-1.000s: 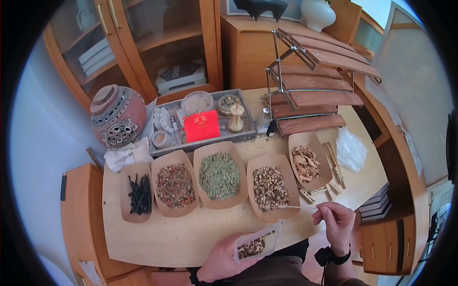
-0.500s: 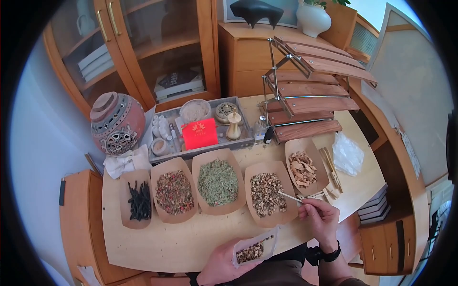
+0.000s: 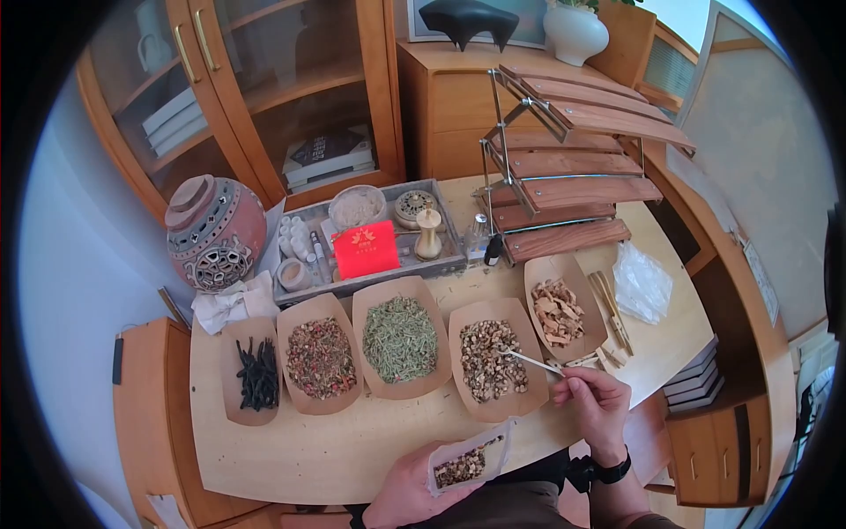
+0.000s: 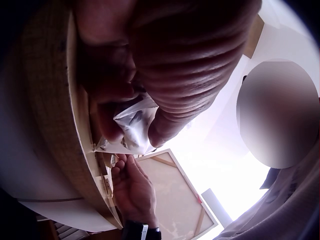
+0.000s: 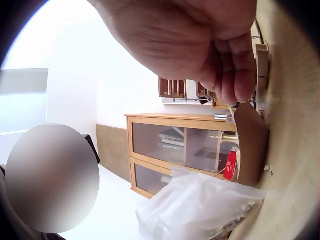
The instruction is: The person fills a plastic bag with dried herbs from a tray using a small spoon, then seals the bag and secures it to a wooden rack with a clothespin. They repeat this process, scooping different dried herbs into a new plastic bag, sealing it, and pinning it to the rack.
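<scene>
My left hand holds a small translucent pouch near the table's front edge, its mouth open and chopped dried herbs inside. In the left wrist view, fingers and thumb grip the pouch. My right hand pinches the handle of a slim pale spoon between thumb and forefinger. The spoon's tip lies among brownish chopped herbs in a brown paper tray. In the right wrist view, the pouch bulges below the right hand.
Left of that tray stand paper trays of green needle-like herb, reddish mixed herb and black strips. Wood chips, clothespins and a plastic bag lie right. Behind are a grey tray and slatted rack.
My right hand has moved left and brought the spoon from the tray's near right side into the middle of the chopped herbs. The left hand still holds the pouch in nearly the same place.
</scene>
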